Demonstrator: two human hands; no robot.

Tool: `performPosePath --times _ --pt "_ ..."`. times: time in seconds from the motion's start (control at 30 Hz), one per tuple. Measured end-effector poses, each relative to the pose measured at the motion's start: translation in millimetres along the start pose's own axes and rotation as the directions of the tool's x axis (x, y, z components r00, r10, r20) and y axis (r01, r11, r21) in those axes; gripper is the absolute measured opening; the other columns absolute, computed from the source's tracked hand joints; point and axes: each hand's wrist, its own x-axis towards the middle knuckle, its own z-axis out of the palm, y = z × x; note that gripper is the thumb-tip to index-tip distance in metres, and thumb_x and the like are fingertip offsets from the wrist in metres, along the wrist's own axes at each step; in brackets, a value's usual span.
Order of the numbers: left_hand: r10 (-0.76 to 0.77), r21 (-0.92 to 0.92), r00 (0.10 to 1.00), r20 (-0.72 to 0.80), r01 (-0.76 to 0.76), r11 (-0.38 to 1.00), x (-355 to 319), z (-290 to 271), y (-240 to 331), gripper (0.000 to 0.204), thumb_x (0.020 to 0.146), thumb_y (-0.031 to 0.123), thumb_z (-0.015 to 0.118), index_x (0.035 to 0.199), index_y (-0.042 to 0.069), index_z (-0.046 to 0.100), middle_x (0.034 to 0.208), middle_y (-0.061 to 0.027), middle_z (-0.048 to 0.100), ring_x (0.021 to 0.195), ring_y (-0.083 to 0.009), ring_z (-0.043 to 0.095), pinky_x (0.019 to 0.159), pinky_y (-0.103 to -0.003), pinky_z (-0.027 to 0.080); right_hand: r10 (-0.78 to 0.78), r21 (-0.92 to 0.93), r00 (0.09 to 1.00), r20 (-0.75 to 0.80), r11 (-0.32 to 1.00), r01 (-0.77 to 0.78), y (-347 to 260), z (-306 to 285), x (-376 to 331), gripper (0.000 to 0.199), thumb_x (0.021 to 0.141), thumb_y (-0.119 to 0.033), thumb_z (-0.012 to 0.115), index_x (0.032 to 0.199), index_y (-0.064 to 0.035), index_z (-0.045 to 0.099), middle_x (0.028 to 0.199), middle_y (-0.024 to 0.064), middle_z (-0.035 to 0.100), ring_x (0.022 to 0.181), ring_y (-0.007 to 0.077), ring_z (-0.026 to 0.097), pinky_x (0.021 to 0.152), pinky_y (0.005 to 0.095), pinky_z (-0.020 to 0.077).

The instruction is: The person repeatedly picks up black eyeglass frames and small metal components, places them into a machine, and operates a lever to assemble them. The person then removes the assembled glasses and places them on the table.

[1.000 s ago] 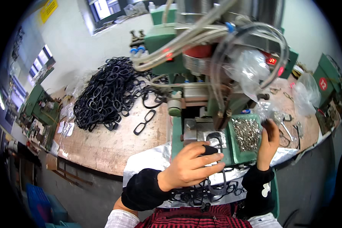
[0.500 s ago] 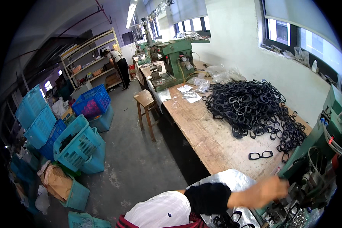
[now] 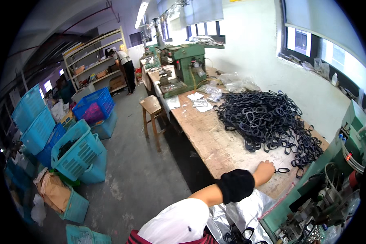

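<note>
My left hand [image 3: 265,173] reaches over the wooden workbench [image 3: 209,142], its fingers closed around one end of a black eyeglass frame [image 3: 282,170]. One rim of that frame sticks out to the right of my fingers; the other is hidden by the hand. Just beyond lies a big heap of black eyeglass frames [image 3: 256,116], trailing off to the right. A black band [image 3: 236,186] covers my left wrist. Below the arm, silver foil sheeting [image 3: 248,209] is spread, with several dark frames [image 3: 242,236] at its lower part. My right hand does not show.
At the right stands a green machine [image 3: 329,162] with hoses and metal parts. Another green machine [image 3: 187,65] is farther along the bench, near plastic bags [image 3: 236,81]. A wooden stool [image 3: 151,105] and blue crates [image 3: 75,152] stand left. A person [image 3: 126,69] bends by shelves.
My left hand has moved left and away from the machine at the right, onto the single eyeglass frame on the bench, and closed on it. The whole view has shifted slightly.
</note>
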Motion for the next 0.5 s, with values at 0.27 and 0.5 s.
performPosePath --times 0.27,0.5 --pt "-0.483 -0.983 0.865 0.136 0.179 0.044 -26.6 -99.1 56.0 0.029 0.102 0.025 0.056 0.087 0.002 0.064 0.085 -0.0042 0.071 0.070 -0.0069 0.057 0.066 -0.025 0.047 0.169 0.267 0.984 0.057 0.947 -0.179 17.7 -31.7 -31.6 0.021 0.087 -0.010 0.067 0.102 0.0049 0.069 0.099 0.0138 0.070 0.091 0.0248 0.064 0.087 0.0345 0.0490" --pt "-0.162 -0.968 0.987 0.010 0.050 0.247 2.2 -141.9 120.5 0.023 0.104 0.015 0.051 0.093 -0.003 0.060 0.092 -0.0106 0.073 0.080 -0.0112 0.065 0.076 -0.024 0.051 -0.076 0.678 0.978 0.193 0.731 -0.077 -67.0 36.1 37.8 0.034 0.077 0.001 0.072 0.109 0.0011 0.059 0.094 0.0060 0.065 0.088 0.0149 0.061 0.082 0.0284 0.0476"
